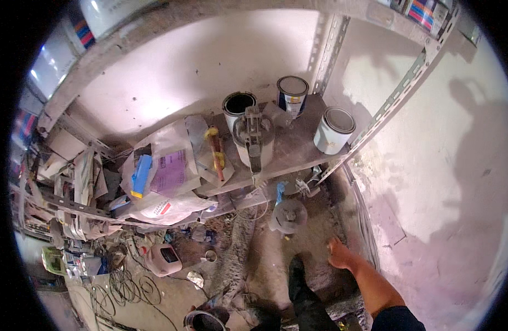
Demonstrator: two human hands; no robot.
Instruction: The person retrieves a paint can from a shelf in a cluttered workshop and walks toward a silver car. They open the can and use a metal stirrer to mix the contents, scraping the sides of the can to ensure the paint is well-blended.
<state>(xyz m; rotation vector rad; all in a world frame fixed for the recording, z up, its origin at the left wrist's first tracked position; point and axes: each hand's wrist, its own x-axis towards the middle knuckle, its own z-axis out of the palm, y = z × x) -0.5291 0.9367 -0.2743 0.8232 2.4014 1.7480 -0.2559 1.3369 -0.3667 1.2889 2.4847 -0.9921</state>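
My left hand (192, 312), mostly hidden at the bottom edge, grips a round dark container (208, 321) with a pale rim. My right hand (339, 254), low at the right, has curled fingers; whether they hold anything is too small to tell. Beyond it on the floor is a translucent round container (288, 215) beside a blue scrap (281, 192). Above, on a dusty shelf (290, 154), stand an open white can (239, 103), a metal spray cup (253, 140) and two lidded cans (292, 95) (333, 129).
Paper, a blue tool (141, 175) and sanding sheets (169, 170) crowd the shelf's left. Cable coils (127, 289) and a plastic jug (161, 259) lie on the cluttered floor. A slotted upright (397, 102) and pale wall (458, 165) bound the right.
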